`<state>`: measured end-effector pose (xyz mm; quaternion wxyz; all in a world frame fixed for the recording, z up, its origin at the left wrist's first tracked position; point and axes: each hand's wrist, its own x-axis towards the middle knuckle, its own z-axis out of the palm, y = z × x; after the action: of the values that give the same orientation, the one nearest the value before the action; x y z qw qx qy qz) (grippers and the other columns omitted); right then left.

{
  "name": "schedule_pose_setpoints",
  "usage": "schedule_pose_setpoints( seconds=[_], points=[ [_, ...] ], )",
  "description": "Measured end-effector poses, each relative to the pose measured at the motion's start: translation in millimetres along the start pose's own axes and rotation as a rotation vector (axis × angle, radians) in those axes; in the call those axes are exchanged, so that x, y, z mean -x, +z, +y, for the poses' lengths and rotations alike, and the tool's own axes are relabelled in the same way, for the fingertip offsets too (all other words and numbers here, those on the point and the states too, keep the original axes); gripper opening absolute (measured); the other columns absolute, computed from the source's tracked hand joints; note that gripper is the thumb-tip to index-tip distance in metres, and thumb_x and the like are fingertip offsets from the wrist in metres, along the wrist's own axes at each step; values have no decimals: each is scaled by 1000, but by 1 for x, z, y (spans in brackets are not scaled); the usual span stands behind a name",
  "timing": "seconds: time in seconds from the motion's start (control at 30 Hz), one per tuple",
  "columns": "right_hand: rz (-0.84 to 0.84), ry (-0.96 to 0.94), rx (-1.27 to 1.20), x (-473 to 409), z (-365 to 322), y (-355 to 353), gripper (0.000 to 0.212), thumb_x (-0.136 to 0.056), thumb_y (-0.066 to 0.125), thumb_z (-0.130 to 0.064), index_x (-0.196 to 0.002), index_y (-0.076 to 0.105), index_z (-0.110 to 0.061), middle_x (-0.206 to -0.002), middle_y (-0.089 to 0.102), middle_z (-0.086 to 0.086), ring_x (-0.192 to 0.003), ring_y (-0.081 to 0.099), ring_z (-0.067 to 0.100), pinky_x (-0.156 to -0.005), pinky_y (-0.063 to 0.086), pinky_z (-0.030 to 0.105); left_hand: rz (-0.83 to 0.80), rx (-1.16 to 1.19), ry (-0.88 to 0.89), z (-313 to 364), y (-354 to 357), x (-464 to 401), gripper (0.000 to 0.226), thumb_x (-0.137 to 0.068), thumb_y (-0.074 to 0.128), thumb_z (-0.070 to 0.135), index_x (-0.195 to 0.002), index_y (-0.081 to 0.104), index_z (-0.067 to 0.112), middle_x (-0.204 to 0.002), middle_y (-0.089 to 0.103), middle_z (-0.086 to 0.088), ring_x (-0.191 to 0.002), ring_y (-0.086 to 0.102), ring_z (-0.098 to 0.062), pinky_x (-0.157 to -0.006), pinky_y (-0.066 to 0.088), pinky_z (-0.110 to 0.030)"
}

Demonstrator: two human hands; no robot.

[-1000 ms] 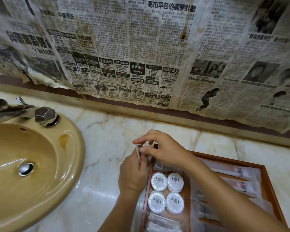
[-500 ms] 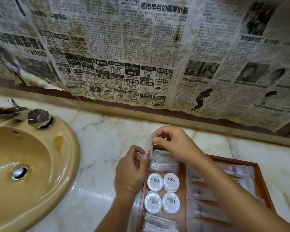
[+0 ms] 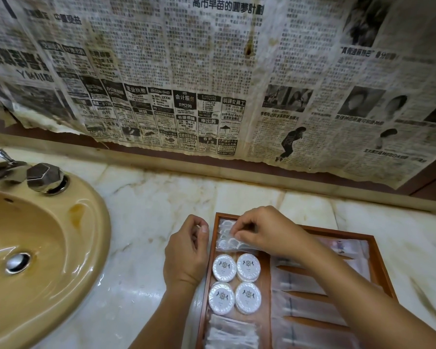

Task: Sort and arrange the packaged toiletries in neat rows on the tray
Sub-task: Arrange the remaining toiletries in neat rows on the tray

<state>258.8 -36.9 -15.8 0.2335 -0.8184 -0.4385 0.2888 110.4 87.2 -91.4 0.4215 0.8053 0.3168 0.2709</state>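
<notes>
Crinkly clear packets (image 3: 230, 238), wooden tray (image 3: 337, 230)

Four round soaps (image 3: 235, 283) (white-wrapped) — squared on tray (image 3: 383, 268).

The left hand (image 3: 186, 253) sits at about 7 o'clock from frame centre, back toward the camera, fingers curled loosely inward with the thumb tip near the forefinger; whether it holds anything cannot be told. Its forearm rises from 6 o'clock. The right hand (image 3: 264, 231) lies at 5 o'clock, palm down, fingertips (image 3: 233, 233) bent and pinching toward 9 o'clock, forearm running in from 4 o'clock.
</notes>
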Motion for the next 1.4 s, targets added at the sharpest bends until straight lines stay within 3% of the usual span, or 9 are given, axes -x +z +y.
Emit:
schedule_pose_setpoints(
  seconds=[0.07,0.2,0.5,0.7,0.83,0.97,1.1,1.23,1.4],
  points=[
    [1,-16,45,-1,-1,3,10,-87,68,-28,-94,75,-32,-88,71,-14,-78,66,8,-74,57,37,0,-2,-2,0,0,0,27,-89,36,52,-87,55,33,-61,60,8,-59,58,-7,-53,46,-29],
    [45,-77,126,-5,-5,10,11,-87,70,-32,-96,75,-33,-91,66,-16,-88,58,2,-81,53,32,0,4,-18,-2,0,-1,26,-89,36,50,-87,55,32,-61,60,7,-58,58,-9,-55,49,-35],
    [181,-141,195,3,-3,27,13,-88,68,-35,-100,72,-31,-94,63,-17,-91,53,0,-82,49,26,-2,0,-39,0,0,-1,29,-89,34,53,-86,54,33,-60,60,7,-58,59,-8,-56,50,-36],
    [565,53,-242,30,5,24,12,-91,65,-22,-98,74,-28,-90,69,-18,-88,62,-2,-76,49,13,-13,-7,-61,2,0,-1,21,-91,37,48,-90,53,34,-62,60,9,-61,59,-8,-56,49,-32],
    [781,323,-568,52,6,37,26,-99,53,-27,-122,65,-26,-114,65,-19,-101,58,-10,-88,45,12,-27,-13,-52,1,-1,0,17,-90,42,46,-100,54,39,-77,61,18,-75,60,-3,-60,41,-21],
    [703,444,-783,55,-11,63,39,-104,39,-23,-142,45,-27,-141,48,-13,-127,44,2,-106,32,22,-85,-52,33,6,-3,1,35,-88,40,54,-120,53,48,-101,56,26,-92,57,3,-65,39,-10],
    [635,479,-738,49,-27,76,47,-105,33,-24,-151,30,-31,-153,31,-18,-139,28,1,-116,22,26,-184,-114,104,8,-4,0,45,-90,35,58,-133,45,56,-117,45,27,-95,57,4,-64,39,-6],
    [601,519,-718,43,-33,77,52,-103,32,-21,-154,21,-29,-158,20,-17,-143,21,1,-113,16,19,-240,-157,138,5,-4,-1,39,-92,39,52,-128,49,60,-122,43,28,-98,56,1,-67,39,-6],
    [602,508,-720,42,-38,81,53,-103,33,-21,-154,22,-31,-157,24,-18,-136,28,-2,-110,23,17,-234,-182,128,-1,-2,-3,37,-90,34,58,-119,57,59,-122,44,29,-100,54,2,-67,37,-7]
  ],
)
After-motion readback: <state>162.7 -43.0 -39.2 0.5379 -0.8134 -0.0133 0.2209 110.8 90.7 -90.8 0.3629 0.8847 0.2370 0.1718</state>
